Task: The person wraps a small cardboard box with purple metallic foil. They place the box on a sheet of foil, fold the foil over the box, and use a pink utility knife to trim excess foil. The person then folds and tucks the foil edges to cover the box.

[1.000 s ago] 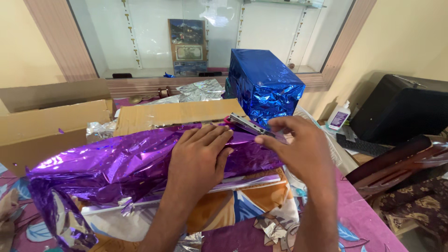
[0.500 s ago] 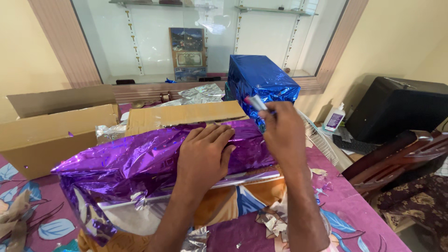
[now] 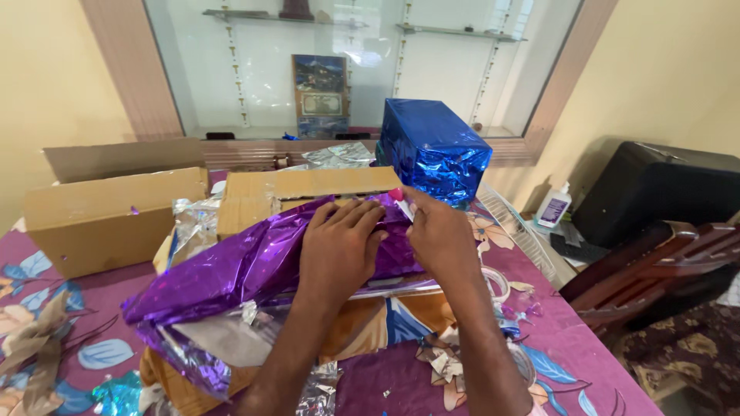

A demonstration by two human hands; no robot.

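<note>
Where purple foil wrap (image 3: 254, 266) drapes a box mid-table, left hand (image 3: 339, 250) presses flat, fingers together; right hand (image 3: 439, 235) pinches the wrap's far edge. Behind: cardboard box (image 3: 308, 192), blue-wrapped box (image 3: 433, 150). Table (image 3: 586, 339): purple floral cloth. Far wall: glass-fronted shelf cabinet (image 3: 254, 69).

Two bare forearms are showing, sleeveless up to the frame's six o'clock edge. The left hand (image 3: 337, 250) and right hand (image 3: 439, 237) are wearing no gloves, rings, watch or bracelet; fingers (image 3: 351, 214) are bare.
</note>
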